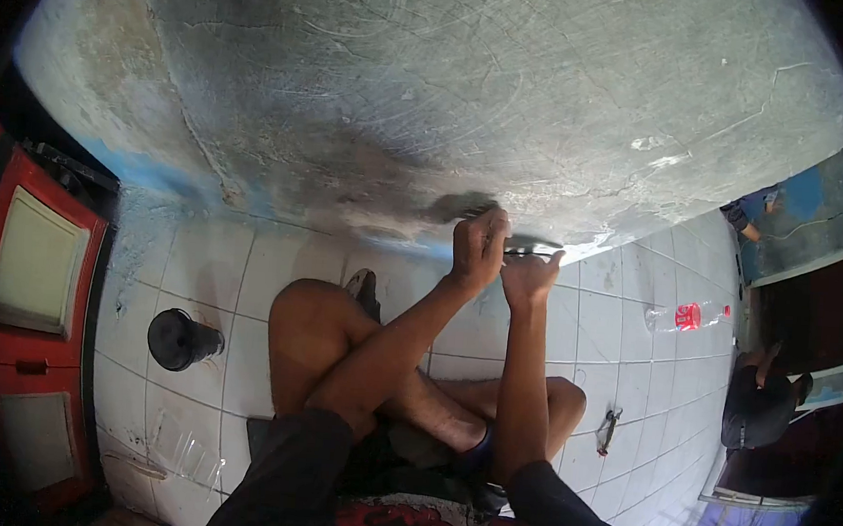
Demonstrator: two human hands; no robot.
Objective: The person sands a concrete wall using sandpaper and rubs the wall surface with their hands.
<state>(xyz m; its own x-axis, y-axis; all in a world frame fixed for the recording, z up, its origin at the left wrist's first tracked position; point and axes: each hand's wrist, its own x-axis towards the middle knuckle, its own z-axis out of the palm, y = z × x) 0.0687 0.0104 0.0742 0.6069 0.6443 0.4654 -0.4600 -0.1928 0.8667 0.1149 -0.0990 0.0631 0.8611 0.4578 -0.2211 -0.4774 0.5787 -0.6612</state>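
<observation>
Low against a grey, scratched wall (433, 98), both hands are close together. My left hand (479, 250) is closed in a fist near the wall's foot, and what its fingers hold is hidden. Just to its right, my right hand (530, 278) is curled with the thumb up, around a thin dark flat tool (537, 249). The tool runs between the two hands, close to the wall; its exact kind is too small to tell. Dark shadows fall on the wall beside the hands.
White floor tiles (275, 263) surround my crossed legs. A dark bucket (174, 339) and a clear plastic container (188, 452) are at left, near a red cabinet (39, 285). Right are a red-labelled bottle (688, 317), a small metal tool (609, 431) and another person (763, 409).
</observation>
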